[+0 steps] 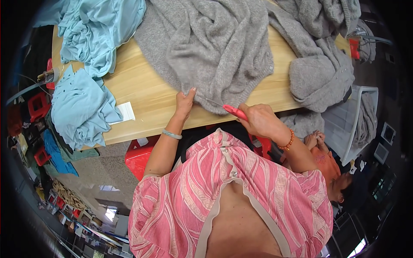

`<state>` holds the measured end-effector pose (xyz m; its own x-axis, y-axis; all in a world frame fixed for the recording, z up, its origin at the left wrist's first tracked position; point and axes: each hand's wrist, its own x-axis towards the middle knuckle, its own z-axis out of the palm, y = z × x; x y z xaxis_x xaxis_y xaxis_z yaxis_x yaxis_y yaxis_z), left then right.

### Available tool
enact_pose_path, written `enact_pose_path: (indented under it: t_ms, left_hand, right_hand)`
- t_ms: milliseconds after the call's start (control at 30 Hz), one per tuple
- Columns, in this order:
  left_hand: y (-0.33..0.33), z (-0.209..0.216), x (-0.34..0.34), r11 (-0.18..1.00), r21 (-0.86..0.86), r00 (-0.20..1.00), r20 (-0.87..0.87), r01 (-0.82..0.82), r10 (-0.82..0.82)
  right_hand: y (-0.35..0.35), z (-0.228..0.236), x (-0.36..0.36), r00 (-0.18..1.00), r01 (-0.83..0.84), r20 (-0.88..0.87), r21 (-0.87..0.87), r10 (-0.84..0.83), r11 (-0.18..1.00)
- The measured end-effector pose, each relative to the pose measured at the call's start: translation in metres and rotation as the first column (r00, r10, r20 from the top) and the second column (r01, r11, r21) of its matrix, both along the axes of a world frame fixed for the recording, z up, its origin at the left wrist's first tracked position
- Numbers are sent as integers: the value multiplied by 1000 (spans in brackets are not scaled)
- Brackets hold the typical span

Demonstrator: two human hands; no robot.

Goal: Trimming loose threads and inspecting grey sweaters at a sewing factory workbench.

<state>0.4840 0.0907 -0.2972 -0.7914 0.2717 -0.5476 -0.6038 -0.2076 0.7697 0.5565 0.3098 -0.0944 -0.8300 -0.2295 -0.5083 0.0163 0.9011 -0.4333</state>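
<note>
Head view: a grey knitted garment (215, 47) is spread over the middle of a wooden table (150, 96), its lower edge hanging near the table's front rim. The left hand (185, 103) is laid on that lower edge, fingers pressing the knit flat against the wood; nothing is clasped, the hand only holds the fabric down. The right hand (258, 120) is clenched around the red handle of a pair of scissors (232, 111), with the thin blade pointed left into the garment's hem, just beside the left hand. The hem is thus caught between the two hands, touching both the left fingers and the blade tip.

Counted: two grey knitted pieces, the one being worked on and a second grey garment (322, 73) heaped at the table's right end. Two light blue cloths, one (103, 30) at the far left corner and one (81, 107) draped over the left edge. One white paper slip (125, 112) is seen on the wood beside the lower blue cloth. One red stool (140, 157) is seen under the table. One bracelet on each wrist. Another person (327, 163) in orange is seen low at the right.
</note>
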Motion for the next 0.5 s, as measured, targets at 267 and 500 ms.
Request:
enact_pose_path:
  t_ms: [267, 500]
  left_hand:
    - [-22, 25, 11, 955, 86, 959, 10, 283, -285]
    - [-46, 47, -66, 937, -269, 968, -52, 222, -245]
  right_hand:
    - [-3, 0, -6, 990, 136, -46, 10, -135, 991]
    - [-2, 2, -5, 969, 247, -8, -3, -247, 969]
